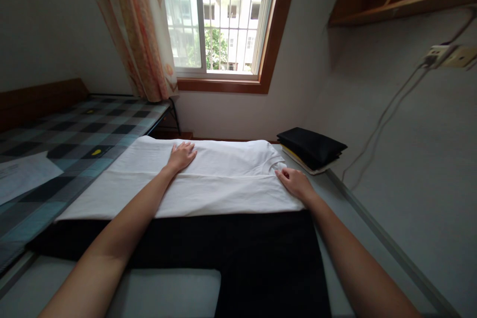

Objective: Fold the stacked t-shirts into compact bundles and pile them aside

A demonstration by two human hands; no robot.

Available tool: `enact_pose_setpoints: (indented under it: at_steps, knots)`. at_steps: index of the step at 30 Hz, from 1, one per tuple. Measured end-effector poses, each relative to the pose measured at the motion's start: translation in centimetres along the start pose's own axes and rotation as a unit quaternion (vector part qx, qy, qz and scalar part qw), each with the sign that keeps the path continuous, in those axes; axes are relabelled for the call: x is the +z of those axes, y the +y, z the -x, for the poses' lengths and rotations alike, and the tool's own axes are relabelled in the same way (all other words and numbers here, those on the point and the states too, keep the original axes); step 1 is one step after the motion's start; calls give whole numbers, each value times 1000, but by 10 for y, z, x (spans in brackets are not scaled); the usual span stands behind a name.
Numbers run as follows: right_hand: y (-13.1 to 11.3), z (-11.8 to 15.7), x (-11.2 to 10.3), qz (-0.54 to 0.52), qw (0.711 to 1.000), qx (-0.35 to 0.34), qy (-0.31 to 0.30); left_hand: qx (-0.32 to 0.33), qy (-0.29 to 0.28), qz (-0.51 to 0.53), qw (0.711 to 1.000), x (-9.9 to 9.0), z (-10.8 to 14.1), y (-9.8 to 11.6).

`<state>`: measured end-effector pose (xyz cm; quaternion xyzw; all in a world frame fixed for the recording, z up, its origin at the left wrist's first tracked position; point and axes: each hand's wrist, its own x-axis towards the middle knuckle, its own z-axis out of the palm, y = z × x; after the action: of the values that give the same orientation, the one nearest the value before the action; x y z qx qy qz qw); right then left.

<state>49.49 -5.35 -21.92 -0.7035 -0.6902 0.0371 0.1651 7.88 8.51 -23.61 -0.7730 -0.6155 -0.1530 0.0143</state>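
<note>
A white cloth garment [223,194] lies spread across the table, wider than it is deep, with a long crease running along it. My left hand [181,156] rests flat on its upper left part, fingers spread. At its right edge, my right hand [294,181] pinches the bunched fabric between thumb and curled fingers. Black cloth [268,253] lies under the near edge of the white garment, extending left in a strip and down toward me at the right.
Folded dark items [313,149] are stacked at the back right by the wall. A checked bed [93,124] with a paper sheet [28,174] stands at the left. The pale table [171,290] shows in front. Cables [380,119] hang at the right wall.
</note>
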Motion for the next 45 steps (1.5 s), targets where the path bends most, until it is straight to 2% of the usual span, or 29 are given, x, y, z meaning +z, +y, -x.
enact_pose_setpoints:
  at_steps: [45]
  knots:
    - [0, -1, 1, 10, 1000, 2, 0, 3, 5, 0, 1000, -1, 1, 0]
